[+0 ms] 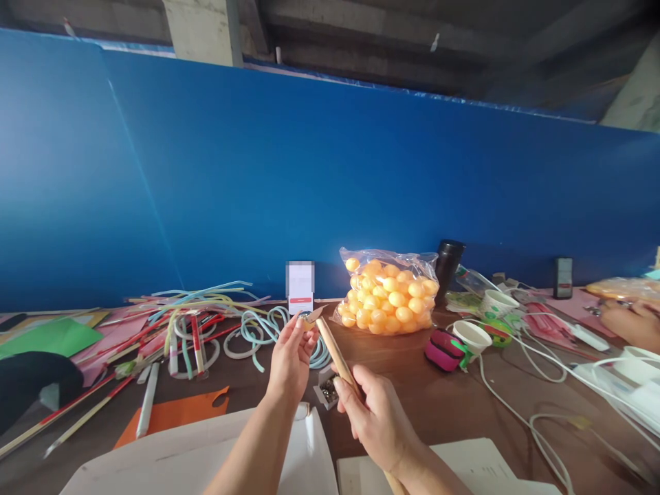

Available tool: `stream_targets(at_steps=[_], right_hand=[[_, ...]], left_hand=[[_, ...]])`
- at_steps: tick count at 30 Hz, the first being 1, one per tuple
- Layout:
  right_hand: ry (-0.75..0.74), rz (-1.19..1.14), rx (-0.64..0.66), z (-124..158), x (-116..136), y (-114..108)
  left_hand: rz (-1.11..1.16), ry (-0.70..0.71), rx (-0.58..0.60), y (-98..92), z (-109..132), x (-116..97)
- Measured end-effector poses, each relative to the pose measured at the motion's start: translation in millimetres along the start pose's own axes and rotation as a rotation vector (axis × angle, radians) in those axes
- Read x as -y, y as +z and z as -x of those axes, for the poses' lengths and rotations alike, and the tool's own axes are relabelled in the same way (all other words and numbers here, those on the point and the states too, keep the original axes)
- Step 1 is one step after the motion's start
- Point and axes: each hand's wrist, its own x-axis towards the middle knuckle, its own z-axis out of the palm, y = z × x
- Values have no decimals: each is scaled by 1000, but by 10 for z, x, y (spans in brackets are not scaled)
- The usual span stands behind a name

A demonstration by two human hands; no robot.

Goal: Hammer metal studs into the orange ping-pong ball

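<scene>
My right hand (375,416) is wrapped round a light wooden stick (334,349), which slants up and to the left. At the stick's upper end, my left hand (289,361) pinches a small shiny metal piece (306,316) between thumb and fingers; its exact kind is too small to tell. A thin brownish flap shows between that piece and the stick's tip, and I cannot tell which of them it belongs to. Below and between my hands, a small open box (326,392) on the table holds several small metal pieces, partly hidden by my right hand.
Behind my hands stand a phone (300,289) and a clear bag of orange balls (389,295). Tangled tubes and sticks (190,337) lie left; a pink pouch (444,350), paper cups (471,337) and white cables lie right. Another person's hand (632,323) shows at far right.
</scene>
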Motion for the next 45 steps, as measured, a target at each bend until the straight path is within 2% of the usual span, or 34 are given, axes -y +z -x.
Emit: stream_targets(at_steps=[19,26,45], right_hand=[[12,22,-27,-14,-12,11],[-20,-34,-70,-6,-40,25],[-10,-25,-52,-11,-18,25]], left_hand=[[18,0,-20,9,-2,5],[4,3,23,5,7,4],[25,-6,12,9,10,6]])
